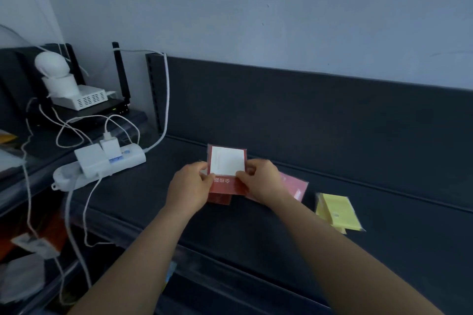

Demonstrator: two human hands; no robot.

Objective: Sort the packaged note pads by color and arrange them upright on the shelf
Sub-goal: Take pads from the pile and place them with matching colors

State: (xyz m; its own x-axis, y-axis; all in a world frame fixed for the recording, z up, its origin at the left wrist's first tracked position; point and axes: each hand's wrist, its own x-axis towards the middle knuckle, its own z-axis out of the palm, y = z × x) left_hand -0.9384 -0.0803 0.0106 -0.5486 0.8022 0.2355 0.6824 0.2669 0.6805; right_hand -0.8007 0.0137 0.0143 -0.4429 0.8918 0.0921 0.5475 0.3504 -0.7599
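**Red Pad Held Over the Shelf**

Head view: the left hand (190,186) and right hand (263,181) each pinched a red note pad packet (227,165) at its lower corners, fingers (245,174) curled on it, over the dark shelf (256,233). A pink packet (295,185) and yellow packets (337,211) lay flat to the right.

I take this for a small shop or stockroom: a dark metal display shelf (281,225) with a slotted upright (153,89), packaged note pads (336,210) on it, and far left a router (102,110), camera (52,65) and power strip (128,158).
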